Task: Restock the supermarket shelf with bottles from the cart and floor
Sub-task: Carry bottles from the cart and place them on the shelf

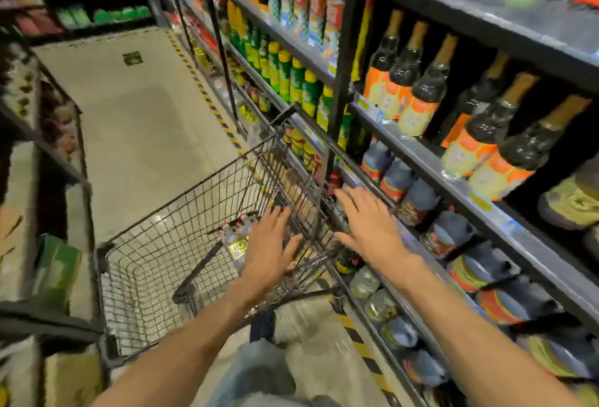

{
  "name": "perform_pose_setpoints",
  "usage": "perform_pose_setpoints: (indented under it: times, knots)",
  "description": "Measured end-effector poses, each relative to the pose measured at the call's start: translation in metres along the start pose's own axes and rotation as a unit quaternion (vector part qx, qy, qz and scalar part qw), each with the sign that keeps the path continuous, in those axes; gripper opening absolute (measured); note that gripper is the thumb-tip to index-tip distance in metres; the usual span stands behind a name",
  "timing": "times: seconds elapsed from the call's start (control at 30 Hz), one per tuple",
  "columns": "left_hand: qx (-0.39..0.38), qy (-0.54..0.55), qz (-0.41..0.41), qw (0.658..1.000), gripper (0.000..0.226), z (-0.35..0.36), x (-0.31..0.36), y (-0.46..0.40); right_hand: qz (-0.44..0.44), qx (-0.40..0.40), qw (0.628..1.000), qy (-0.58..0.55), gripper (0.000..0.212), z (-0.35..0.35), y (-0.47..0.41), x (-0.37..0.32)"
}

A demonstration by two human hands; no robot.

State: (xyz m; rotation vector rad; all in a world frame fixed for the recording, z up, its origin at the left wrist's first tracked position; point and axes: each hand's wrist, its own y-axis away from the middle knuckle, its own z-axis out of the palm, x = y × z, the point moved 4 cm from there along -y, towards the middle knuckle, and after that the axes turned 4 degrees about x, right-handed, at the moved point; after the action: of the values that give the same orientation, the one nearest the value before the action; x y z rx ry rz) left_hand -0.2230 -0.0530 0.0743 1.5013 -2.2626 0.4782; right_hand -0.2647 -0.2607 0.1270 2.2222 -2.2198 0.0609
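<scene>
Both hands are spread wide and hold nothing. The left hand hovers over the wire cart, likely reaching for the clear bottles lying at its right side. The right hand hangs between the cart's rim and the shelf on the right, probably ready to help lift.

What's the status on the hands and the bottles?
Left hand open over cart, right hand open at its shelf-side rim. Bottles in cart, untouched. Nothing in the way.
</scene>
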Motion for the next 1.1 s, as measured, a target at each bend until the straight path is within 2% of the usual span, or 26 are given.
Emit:
perform_pose_setpoints:
  times: [0.17, 0.37, 0.47, 0.6, 0.7, 0.77, 0.87, 0.97, 1.1]
  knots:
    - [0.002, 0.015, -0.091, 0.996, 0.071, -0.01, -0.086, -0.012, -0.075, -0.066, 0.994, -0.04, 0.091, 0.042, -0.075, -0.065]
    - [-0.019, 0.023, -0.19, 0.981, 0.071, 0.012, -0.18, -0.046, -0.138, -0.153, 0.978, -0.02, 0.089, 0.11, -0.154, -0.129]
    - [-0.056, 0.018, -0.219, 0.974, 0.074, 0.015, -0.201, -0.059, -0.134, -0.203, 0.969, -0.036, 0.087, 0.141, -0.183, -0.144]
    - [-0.102, 0.004, -0.252, 0.962, 0.069, 0.032, -0.231, -0.08, -0.128, -0.216, 0.966, -0.06, 0.082, 0.177, -0.212, -0.154]
    - [-0.092, 0.048, -0.291, 0.951, 0.072, 0.061, -0.25, -0.087, -0.109, -0.23, 0.962, -0.097, 0.08, 0.205, -0.233, -0.158]
    - [-0.1, 0.079, -0.326, 0.937, 0.082, 0.084, -0.259, -0.092, -0.093, -0.25, 0.958, -0.101, 0.081, 0.225, -0.246, -0.161]
    - [-0.117, 0.129, -0.369, 0.913, 0.068, 0.126, -0.277, -0.099, -0.07, -0.264, 0.949, -0.157, 0.08, 0.265, -0.258, -0.161]
    - [-0.12, 0.149, -0.413, 0.89, 0.066, 0.171, -0.301, -0.104, -0.047, -0.275, 0.939, -0.203, 0.079, 0.3, -0.264, -0.162]
    - [-0.105, 0.181, -0.489, 0.847, 0.077, 0.23, -0.335, -0.116, -0.049, -0.288, 0.927, -0.233, 0.083, 0.348, -0.27, -0.169]
